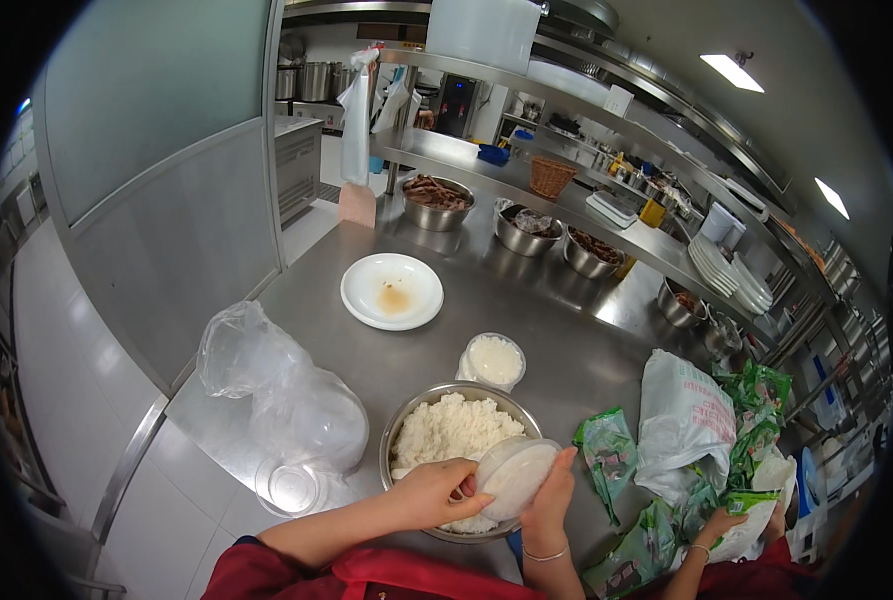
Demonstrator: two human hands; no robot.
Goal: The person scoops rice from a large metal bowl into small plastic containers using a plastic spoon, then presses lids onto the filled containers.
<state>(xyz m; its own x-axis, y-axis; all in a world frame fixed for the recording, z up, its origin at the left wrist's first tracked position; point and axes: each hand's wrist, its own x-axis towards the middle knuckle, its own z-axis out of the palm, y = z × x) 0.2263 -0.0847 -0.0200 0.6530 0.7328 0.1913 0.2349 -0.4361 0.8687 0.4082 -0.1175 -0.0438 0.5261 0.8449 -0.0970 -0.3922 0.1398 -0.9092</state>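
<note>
Both my hands hold a clear round plastic tub (pixel 520 480) of white rice, tilted over the right side of a steel bowl. My left hand (pixel 442 491) grips its left side, with fingers at the rim. My right hand (pixel 550 499) cups its right side from behind. The steel bowl (pixel 388 442) beneath holds a mound of cooked white rice (pixel 454 427). Just beyond the bowl stands another clear tub of rice (pixel 496 360), seemingly on top of others. Left of my left arm lie an empty clear tub (pixel 289 487) and a clear plastic bag (pixel 296 405) with round things inside.
A stained white plate (pixel 356 289) lies farther back. Steel bowls of brown food (pixel 437 217) stand under the shelf (pixel 454 154). At right, a co-worker's hands (pixel 716 525) hold a green packet (pixel 750 517) near a white sack (pixel 683 420) and green packets (pixel 610 457). A partition stands left.
</note>
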